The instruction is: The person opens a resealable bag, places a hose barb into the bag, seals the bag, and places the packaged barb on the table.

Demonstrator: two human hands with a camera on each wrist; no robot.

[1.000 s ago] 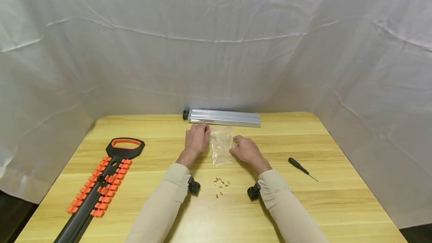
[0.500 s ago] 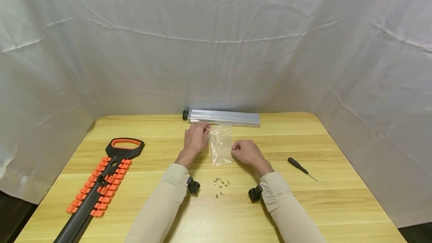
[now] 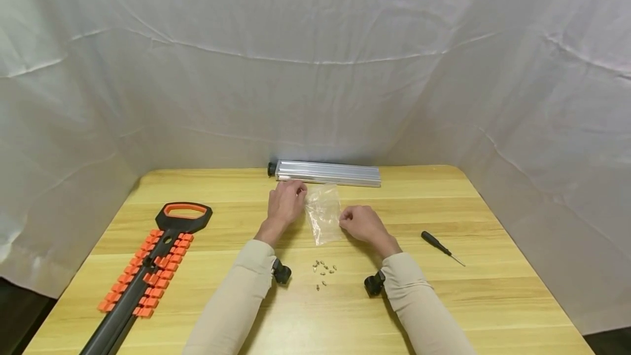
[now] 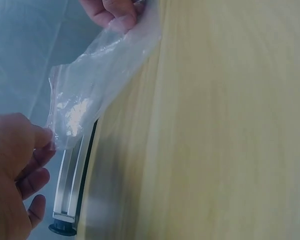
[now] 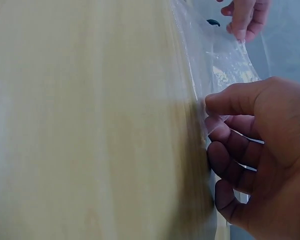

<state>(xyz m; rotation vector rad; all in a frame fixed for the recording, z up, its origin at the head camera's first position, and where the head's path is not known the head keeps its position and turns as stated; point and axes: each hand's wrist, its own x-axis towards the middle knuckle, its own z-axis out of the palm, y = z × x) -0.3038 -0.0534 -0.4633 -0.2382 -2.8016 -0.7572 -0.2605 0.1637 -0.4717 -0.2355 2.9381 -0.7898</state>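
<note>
A clear plastic bag is stretched between both hands above the table, with no contents visible in it. The left hand pinches the bag's far left edge between thumb and fingertip; the left wrist view shows this grip on the bag closely. On the opposite side the right hand pinches the near right part of the bag between thumb and index finger, its other fingers curled loosely in the right wrist view. Several small metal fittings lie scattered on the table between the forearms.
At the back edge lies a silver aluminium profile with a black knob. A black screwdriver lies on the right. Along the left stretches a black rack with orange clips and a handle. Grey-white cloth hangs around the wooden table.
The right hand has moved slightly right and nearer, and its fingers have closed to a pinch on the bag. The left hand stays nearly in place. The bag has shifted a little.
</note>
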